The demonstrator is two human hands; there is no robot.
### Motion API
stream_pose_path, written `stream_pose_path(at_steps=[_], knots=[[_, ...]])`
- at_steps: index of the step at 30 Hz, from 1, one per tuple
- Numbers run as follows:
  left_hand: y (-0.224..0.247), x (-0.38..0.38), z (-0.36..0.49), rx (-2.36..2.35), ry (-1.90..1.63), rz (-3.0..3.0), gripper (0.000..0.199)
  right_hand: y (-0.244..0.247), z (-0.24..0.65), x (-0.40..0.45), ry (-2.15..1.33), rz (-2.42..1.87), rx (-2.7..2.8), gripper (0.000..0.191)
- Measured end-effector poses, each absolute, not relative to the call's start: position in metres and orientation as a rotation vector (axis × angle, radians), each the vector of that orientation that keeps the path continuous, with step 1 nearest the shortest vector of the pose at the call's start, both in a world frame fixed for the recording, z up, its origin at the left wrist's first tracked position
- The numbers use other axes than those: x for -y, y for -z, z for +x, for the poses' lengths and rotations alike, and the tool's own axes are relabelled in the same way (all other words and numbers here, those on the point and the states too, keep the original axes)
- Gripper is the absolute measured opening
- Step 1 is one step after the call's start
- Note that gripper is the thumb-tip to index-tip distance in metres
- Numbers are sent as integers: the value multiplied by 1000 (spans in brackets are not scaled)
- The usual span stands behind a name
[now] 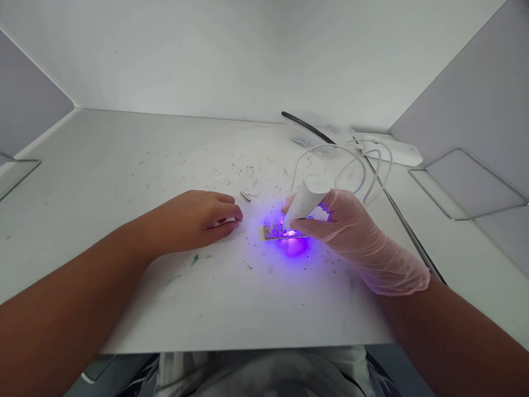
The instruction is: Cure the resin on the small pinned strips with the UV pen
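In a thin pinkish glove, my right hand point(345, 223) grips a white handheld lamp point(309, 194), its lower end pointing down and casting violet light on the table. Under the lamp lies a small flat piece point(270, 231) with clear, shiny bits on it; the glare and my fingers hide its right part. My left hand point(206, 218), ungloved, rests on the white table left of the piece, not touching it. Its fingers are loosely curled, and nothing shows in them. A short metal cylinder point(245, 196) lies just beyond its fingertips.
A white cable point(318, 148) loops behind my right hand to a white device point(392, 151) at the back right. Nearby are clear plastic packets point(308, 142) and a black strip point(308, 125). Dark crumbs dot the table point(165, 309). Wire frames point(450, 218) stand at both sides.
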State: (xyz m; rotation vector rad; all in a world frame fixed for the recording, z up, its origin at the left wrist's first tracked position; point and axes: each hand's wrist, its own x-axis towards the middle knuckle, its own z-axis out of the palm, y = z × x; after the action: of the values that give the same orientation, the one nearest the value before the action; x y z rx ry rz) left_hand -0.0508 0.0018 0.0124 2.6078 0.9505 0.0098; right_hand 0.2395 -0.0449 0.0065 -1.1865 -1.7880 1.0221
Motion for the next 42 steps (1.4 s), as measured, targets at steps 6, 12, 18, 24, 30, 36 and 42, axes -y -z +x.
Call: stream_pose_path(at_steps=[6, 12, 18, 24, 30, 36, 42], knots=[[-13, -1, -50, -942, -32, 2628, 36, -6, 239, 46, -1037, -1179, 1787, 12], [-13, -2, -50, -947, 14, 2643, 38, -4, 240, 45, -993, -1196, 1817, 14], [-12, -2, -51, -949, 14, 2645, 37, -5, 240, 47, -967, -1191, 1816, 12], [-13, -2, -50, -946, -16, 2630, 35, -4, 240, 47, -974, -1194, 1825, 12], [-13, -2, -50, -939, -25, 2633, 35, -5, 239, 47, -959, -1190, 1831, 11], [-13, -2, -50, -944, -1, 2637, 37, -6, 240, 46, -989, -1202, 1825, 12], [-14, -2, -49, -947, -6, 2628, 36, -7, 239, 47, -999, -1205, 1813, 12]])
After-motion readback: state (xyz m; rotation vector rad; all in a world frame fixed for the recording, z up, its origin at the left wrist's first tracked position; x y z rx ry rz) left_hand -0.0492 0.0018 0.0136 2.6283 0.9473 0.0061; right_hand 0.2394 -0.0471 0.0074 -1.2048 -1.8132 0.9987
